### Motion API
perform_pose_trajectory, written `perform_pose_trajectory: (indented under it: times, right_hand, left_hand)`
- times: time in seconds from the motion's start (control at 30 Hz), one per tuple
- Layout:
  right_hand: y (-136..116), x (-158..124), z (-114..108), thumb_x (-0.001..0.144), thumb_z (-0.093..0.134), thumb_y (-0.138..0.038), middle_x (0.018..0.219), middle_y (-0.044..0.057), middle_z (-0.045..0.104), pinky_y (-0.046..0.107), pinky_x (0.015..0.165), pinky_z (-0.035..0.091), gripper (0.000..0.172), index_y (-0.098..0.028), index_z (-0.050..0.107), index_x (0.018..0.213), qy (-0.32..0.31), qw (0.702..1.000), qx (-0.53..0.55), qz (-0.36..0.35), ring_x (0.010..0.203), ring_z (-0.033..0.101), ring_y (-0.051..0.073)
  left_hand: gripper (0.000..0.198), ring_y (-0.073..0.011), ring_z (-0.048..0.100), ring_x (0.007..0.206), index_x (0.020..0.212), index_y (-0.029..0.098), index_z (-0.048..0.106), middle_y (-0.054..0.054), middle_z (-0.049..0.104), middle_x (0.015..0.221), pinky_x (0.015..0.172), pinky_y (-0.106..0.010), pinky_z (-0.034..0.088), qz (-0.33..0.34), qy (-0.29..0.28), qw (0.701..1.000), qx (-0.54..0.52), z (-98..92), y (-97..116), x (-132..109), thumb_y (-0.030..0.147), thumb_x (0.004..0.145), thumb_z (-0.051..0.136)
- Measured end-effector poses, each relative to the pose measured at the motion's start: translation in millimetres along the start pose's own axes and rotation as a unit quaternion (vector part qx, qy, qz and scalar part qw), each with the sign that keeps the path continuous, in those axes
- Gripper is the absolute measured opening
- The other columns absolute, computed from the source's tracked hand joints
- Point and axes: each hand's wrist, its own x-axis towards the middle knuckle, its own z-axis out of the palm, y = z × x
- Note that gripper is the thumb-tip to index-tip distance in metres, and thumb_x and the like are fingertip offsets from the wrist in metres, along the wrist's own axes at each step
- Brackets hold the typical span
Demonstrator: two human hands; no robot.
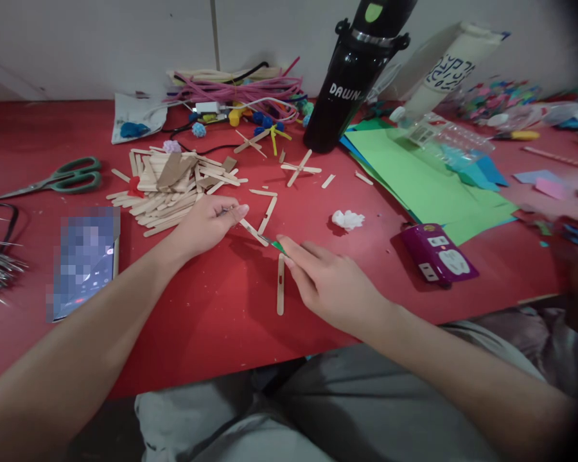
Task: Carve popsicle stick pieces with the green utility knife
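My left hand [216, 221] pinches one end of a wooden craft stick [253, 231] held low over the red table. In my right hand [325, 273] is a small green-handled craft knife [278, 246], mostly hidden by my fingers, its blade at the stick's free end. Just beyond lies another craft stick [268, 215] with a dark notch or slot. A slotted stick [280, 285] rests upright in view below the knife. Further back, crossed sticks [300, 169] sit on the table. Beside my left hand is a pile of craft sticks [166, 199] with cardboard scraps.
Green scissors [72, 176] and a phone [87, 263] lie left. At the back stand a black bottle [349, 83] and pink pipe cleaners [241, 93]. To the right are green paper sheets [414, 167], crumpled tissue [347, 219] and a purple power socket [438, 253].
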Motion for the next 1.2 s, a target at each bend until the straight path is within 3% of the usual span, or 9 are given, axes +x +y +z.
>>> perform_pose_trajectory:
  times: [0.1, 0.3, 0.47, 0.53, 0.67, 0.73, 0.97, 1.1, 1.2]
  right_hand:
    - [-3, 0, -1, 0.095, 0.036, -0.021, 0.098, 0.013, 0.069, 0.033, 0.061, 0.048, 0.046, -0.013, 0.050, 0.138, -0.012, 1.000, -0.004, 0.006, 0.072, 0.066, 0.023]
    - [10, 11, -12, 0.099, 0.039, -0.035, 0.118, 0.008, 0.069, 0.030, 0.088, 0.051, 0.040, -0.017, 0.059, 0.129, -0.046, 0.971, 0.232, 0.023, 0.108, 0.065, 0.021]
    - [2, 3, 0, 0.096, 0.037, -0.024, 0.100, 0.013, 0.069, 0.036, 0.067, 0.051, 0.045, -0.014, 0.052, 0.137, 0.002, 1.000, 0.003, 0.008, 0.078, 0.068, 0.025]
    - [-1, 1, 2, 0.096, 0.035, -0.022, 0.096, 0.013, 0.069, 0.035, 0.062, 0.050, 0.046, -0.013, 0.051, 0.138, 0.001, 1.000, -0.013, 0.009, 0.073, 0.067, 0.025]
    - [8, 9, -6, 0.098, 0.040, -0.034, 0.101, 0.009, 0.070, 0.031, 0.075, 0.052, 0.038, -0.017, 0.061, 0.124, -0.003, 0.979, 0.203, 0.035, 0.087, 0.067, 0.021]
    - [13, 13, -10, 0.100, 0.037, -0.040, 0.089, 0.006, 0.071, 0.029, 0.067, 0.051, 0.039, -0.018, 0.065, 0.116, -0.068, 0.961, 0.265, 0.031, 0.078, 0.066, 0.019]
    - [3, 2, 2, 0.095, 0.036, -0.023, 0.094, 0.012, 0.068, 0.034, 0.063, 0.049, 0.045, -0.014, 0.052, 0.137, 0.008, 1.000, 0.006, 0.001, 0.073, 0.065, 0.023]
    - [7, 8, -6, 0.098, 0.041, -0.033, 0.099, 0.009, 0.070, 0.031, 0.073, 0.051, 0.038, -0.017, 0.060, 0.127, 0.000, 0.981, 0.190, 0.029, 0.083, 0.066, 0.020]
    - [15, 15, -12, 0.099, 0.036, -0.041, 0.078, 0.003, 0.068, 0.027, 0.060, 0.049, 0.040, -0.020, 0.064, 0.119, -0.090, 0.954, 0.285, 0.036, 0.068, 0.064, 0.017]
  left_hand:
    - [0.043, -0.0086, 0.023, 0.051, 0.055, 0.020, 0.030, 0.006, 0.023, 0.052, 0.051, -0.027, 0.021, 0.001, 0.000, 1.000, 0.001, 0.1, 1, 0, 0.041, 0.087, 0.050]
    - [0.042, -0.0085, 0.024, 0.051, 0.055, 0.020, 0.030, 0.006, 0.024, 0.052, 0.051, -0.028, 0.020, 0.001, -0.003, 1.000, 0.002, -0.2, 0, 1, 0.041, 0.087, 0.049]
    - [0.041, -0.0081, 0.022, 0.051, 0.057, 0.020, 0.029, 0.006, 0.021, 0.053, 0.051, -0.028, 0.019, -0.010, -0.009, 1.000, -0.007, 0.5, 0, 2, 0.039, 0.088, 0.048]
    - [0.041, -0.0080, 0.022, 0.051, 0.057, 0.020, 0.029, 0.006, 0.022, 0.053, 0.051, -0.028, 0.019, -0.007, -0.010, 1.000, -0.007, 0.5, 0, 1, 0.040, 0.088, 0.048]
    - [0.042, -0.0079, 0.023, 0.051, 0.057, 0.020, 0.029, 0.006, 0.022, 0.053, 0.051, -0.027, 0.020, -0.005, -0.007, 1.000, 0.001, 0.1, -1, 1, 0.040, 0.088, 0.049]
    - [0.042, -0.0079, 0.023, 0.051, 0.057, 0.020, 0.029, 0.006, 0.022, 0.054, 0.051, -0.027, 0.020, -0.009, -0.006, 1.000, 0.004, 0.0, 0, 1, 0.040, 0.088, 0.048]
    - [0.042, -0.0081, 0.022, 0.051, 0.057, 0.020, 0.028, 0.006, 0.021, 0.054, 0.051, -0.027, 0.020, -0.006, -0.010, 1.000, 0.001, 0.5, 0, 1, 0.040, 0.088, 0.047]
    - [0.043, -0.0081, 0.022, 0.051, 0.057, 0.020, 0.028, 0.006, 0.021, 0.054, 0.051, -0.027, 0.020, -0.001, -0.008, 1.000, 0.003, 0.6, -2, 2, 0.041, 0.088, 0.047]
    - [0.043, -0.0081, 0.022, 0.052, 0.057, 0.020, 0.028, 0.006, 0.021, 0.054, 0.051, -0.027, 0.020, 0.001, -0.004, 1.000, 0.006, 0.9, -3, 2, 0.041, 0.089, 0.047]
